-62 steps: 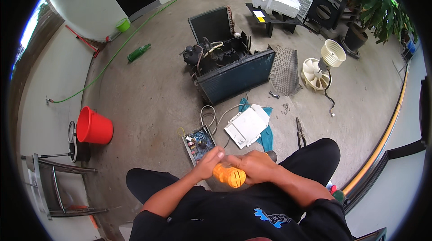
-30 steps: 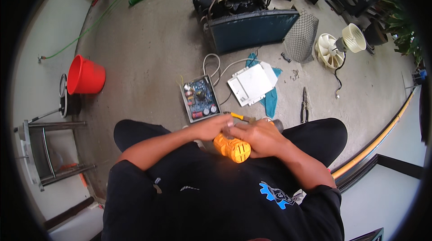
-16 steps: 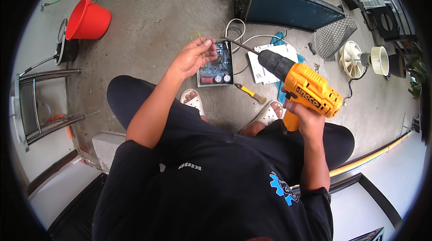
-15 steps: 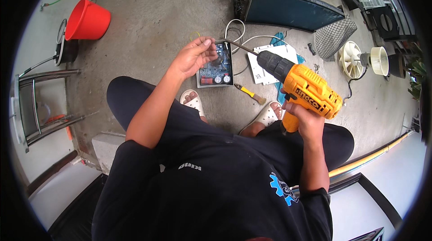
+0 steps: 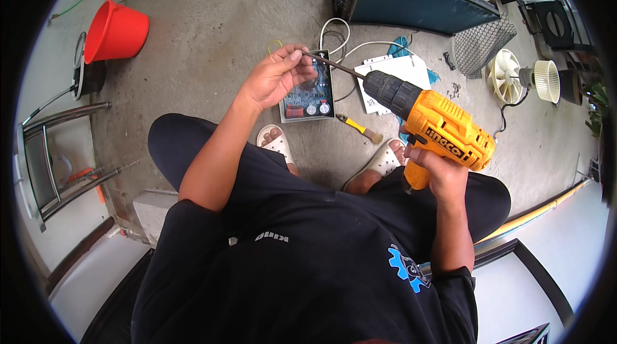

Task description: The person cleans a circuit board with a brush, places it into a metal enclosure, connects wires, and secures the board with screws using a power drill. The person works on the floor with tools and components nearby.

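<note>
My right hand [image 5: 445,174] is wrapped round the grip of a yellow and black cordless drill [image 5: 450,127]. A long, thin driver bit [image 5: 340,68] runs from its chuck toward the left. At the bit's tip, my left hand [image 5: 273,80] has thumb and forefinger pinched together; whether a small part sits between them is too small to tell. Below the bit and partly behind my left fingers lies an open grey box with a blue circuit board [image 5: 308,97], which carries capacitors. A yellow-handled brush [image 5: 358,127] rests on the floor between my feet.
White panels [image 5: 402,77] lie on a blue cloth right of the box, with a white cable [image 5: 347,32] behind. Farther off stand a dark finned coil unit [image 5: 418,3], wire mesh [image 5: 482,45] and white fan wheels [image 5: 506,76]. A red bucket [image 5: 119,32] and metal stool [image 5: 48,151] are at left.
The drill and both hands stay nearly in place. My left fingertips and the bit's tip shift slightly, still together. The whole view has tilted a little.
</note>
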Tool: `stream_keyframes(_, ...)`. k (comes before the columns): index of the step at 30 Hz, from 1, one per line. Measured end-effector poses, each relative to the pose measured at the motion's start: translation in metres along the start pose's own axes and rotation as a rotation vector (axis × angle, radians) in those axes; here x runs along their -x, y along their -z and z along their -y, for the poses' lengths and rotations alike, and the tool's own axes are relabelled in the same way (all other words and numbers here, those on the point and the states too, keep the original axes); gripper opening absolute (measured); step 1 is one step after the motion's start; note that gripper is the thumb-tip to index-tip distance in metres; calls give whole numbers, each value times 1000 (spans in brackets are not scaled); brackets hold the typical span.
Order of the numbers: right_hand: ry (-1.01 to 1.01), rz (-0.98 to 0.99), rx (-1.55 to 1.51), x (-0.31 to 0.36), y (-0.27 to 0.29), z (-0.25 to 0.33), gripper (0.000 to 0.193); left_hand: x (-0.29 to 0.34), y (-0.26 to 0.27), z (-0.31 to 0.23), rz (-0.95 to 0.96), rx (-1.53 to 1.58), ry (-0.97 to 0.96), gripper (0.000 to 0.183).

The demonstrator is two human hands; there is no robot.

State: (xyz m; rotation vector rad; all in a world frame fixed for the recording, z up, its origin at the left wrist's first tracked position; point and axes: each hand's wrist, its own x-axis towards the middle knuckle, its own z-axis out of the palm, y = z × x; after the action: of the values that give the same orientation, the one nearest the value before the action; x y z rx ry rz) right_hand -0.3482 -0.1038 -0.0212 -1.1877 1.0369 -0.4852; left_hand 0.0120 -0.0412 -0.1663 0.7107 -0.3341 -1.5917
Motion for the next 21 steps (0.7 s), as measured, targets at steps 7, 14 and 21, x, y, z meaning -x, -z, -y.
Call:
stream_keyframes(7,316,19,342,-10,10,5,51,1,4,-5,65,-34,113,21)
stream_keyframes(14,603,136,689,-17,11,13,61,-7,1,2,33,166,158,23)
stream_keyframes(21,579,99,746,-15,-13,-4,50,-12,-1,23,-192,224,171,30)
